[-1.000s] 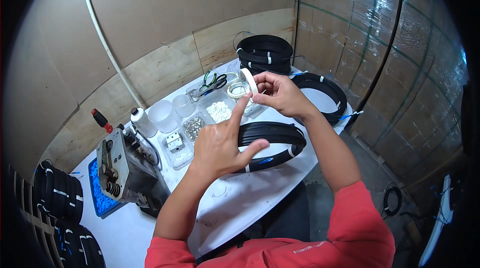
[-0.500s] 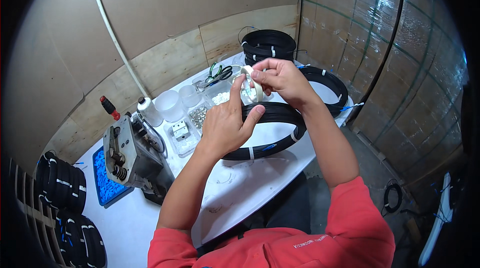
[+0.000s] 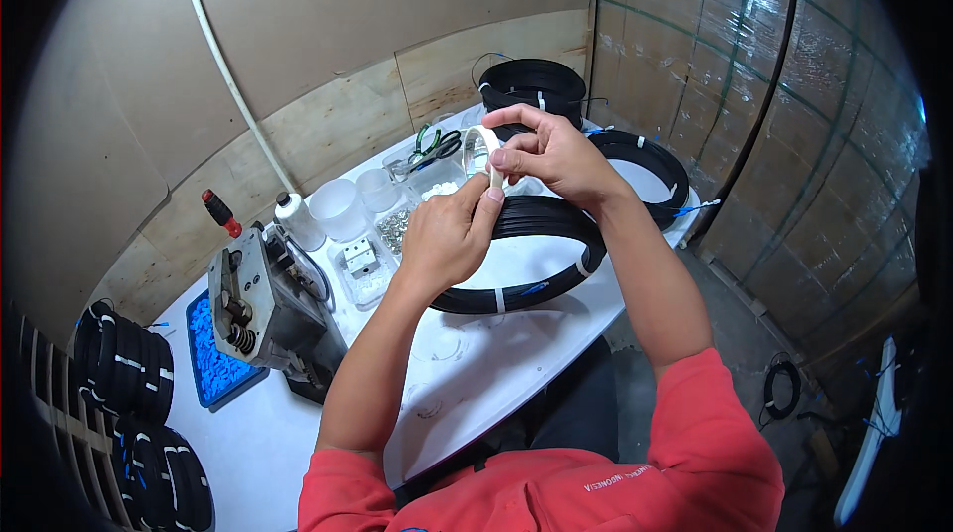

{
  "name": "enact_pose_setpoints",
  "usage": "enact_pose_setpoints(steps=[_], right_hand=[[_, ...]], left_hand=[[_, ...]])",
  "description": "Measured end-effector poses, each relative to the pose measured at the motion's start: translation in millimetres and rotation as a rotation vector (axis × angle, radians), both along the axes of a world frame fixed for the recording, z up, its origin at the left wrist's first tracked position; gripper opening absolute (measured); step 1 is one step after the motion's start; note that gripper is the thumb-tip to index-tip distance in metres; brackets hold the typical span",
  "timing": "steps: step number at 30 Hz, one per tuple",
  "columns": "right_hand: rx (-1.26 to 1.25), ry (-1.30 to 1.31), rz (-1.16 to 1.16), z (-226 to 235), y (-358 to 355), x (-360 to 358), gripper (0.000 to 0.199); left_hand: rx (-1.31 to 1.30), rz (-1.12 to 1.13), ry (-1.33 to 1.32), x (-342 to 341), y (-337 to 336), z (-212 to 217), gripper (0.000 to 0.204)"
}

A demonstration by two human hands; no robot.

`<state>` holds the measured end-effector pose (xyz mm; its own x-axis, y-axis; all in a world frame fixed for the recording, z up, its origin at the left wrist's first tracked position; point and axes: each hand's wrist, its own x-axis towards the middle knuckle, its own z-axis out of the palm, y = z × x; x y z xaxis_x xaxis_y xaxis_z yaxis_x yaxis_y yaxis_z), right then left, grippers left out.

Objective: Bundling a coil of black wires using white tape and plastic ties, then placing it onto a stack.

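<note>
A roll of whitish tape (image 3: 490, 142) stands tilted between my hands, above the far side of a black cable coil (image 3: 541, 216). My left hand (image 3: 447, 239) pinches the roll's lower edge between thumb and fingers. From the right, my right hand (image 3: 558, 163) has its thumb and bent fingers closed at the roll's side, with the index finger stretched over the top. White bands tie the coil, and a blue connector (image 3: 536, 288) lies against its near side. Whether a tape end is peeled off is hidden by my fingers.
A metal press (image 3: 263, 304) stands left, beside a blue tray (image 3: 205, 373) of small blue parts. Clear tubs (image 3: 338, 206), a white bottle (image 3: 296, 217) and scissors (image 3: 448, 144) sit behind. More coils stand at the back (image 3: 536, 85), right (image 3: 650, 163) and far left (image 3: 124, 363).
The tape roll has turned more edge-on and shifted slightly left. My left thumb and fingers have closed on its lower edge; the index finger was raised before. The coil has tilted slightly.
</note>
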<state>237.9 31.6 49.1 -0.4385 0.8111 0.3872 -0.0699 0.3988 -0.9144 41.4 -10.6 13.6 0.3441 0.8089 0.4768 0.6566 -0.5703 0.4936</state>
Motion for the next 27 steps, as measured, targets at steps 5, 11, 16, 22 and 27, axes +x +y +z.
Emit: enact_pose_setpoints(steps=[5,11,16,22,27], right_hand=[[-0.248,0.291,-0.056,2.2,8.6,1.1,0.036],[-0.167,0.216,-0.003,-0.4,-3.4,-4.0,0.042],[-0.132,0.158,-0.019,-4.0,5.8,1.5,0.043],[-0.24,0.33,0.024,-6.4,6.4,-1.7,0.045],[-0.121,0.083,0.025,-4.0,6.1,1.0,0.051]], left_hand=[[-0.008,-0.017,0.005,4.3,-3.8,2.4,0.033],[0.0,0.005,-0.034,0.5,-0.2,-5.6,0.034],[0.005,0.003,-0.055,0.9,1.1,-3.3,0.03],[0.017,0.027,-0.048,2.4,1.9,-4.4,0.029],[0.02,0.041,-0.049,1.0,7.1,-7.0,0.028]])
